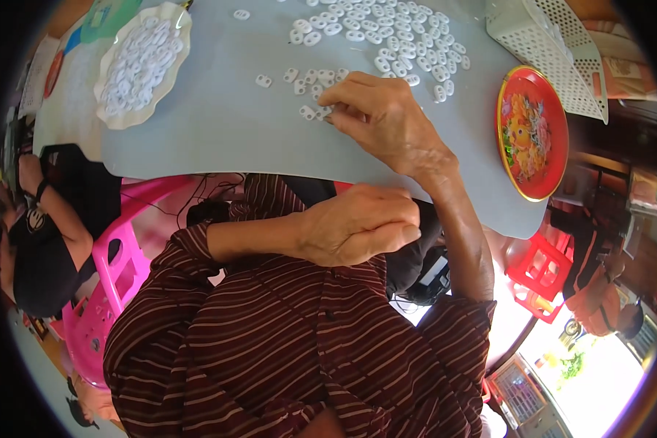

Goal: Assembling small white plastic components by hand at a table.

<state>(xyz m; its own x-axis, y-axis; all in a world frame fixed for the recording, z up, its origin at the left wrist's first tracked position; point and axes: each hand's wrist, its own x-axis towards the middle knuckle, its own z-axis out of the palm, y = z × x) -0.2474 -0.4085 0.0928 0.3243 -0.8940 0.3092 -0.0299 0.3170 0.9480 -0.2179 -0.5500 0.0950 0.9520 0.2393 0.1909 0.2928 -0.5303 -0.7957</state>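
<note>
Small white oval plastic pieces with two holes each lie on the grey table. A loose cluster of these pieces point(310, 80) is under and beside the fingertips of my right hand point(390, 124). Its thumb and forefinger are bent toward each other at the cluster's near edge; whether a piece is between them is hidden. My left hand point(358, 228) is closed in a loose fist before my chest, just off the table's near edge. What it holds, if anything, does not show. Farther back spreads a larger heap of the same pieces point(387, 29).
A scalloped white dish point(180, 47) full of white pieces stands at the far left of the grey table point(219, 139). On the right are a red, gold-rimmed tray point(560, 135) and a perforated white basket point(515, 36). A pink chair point(117, 270) and a seated person point(58, 226) are at left.
</note>
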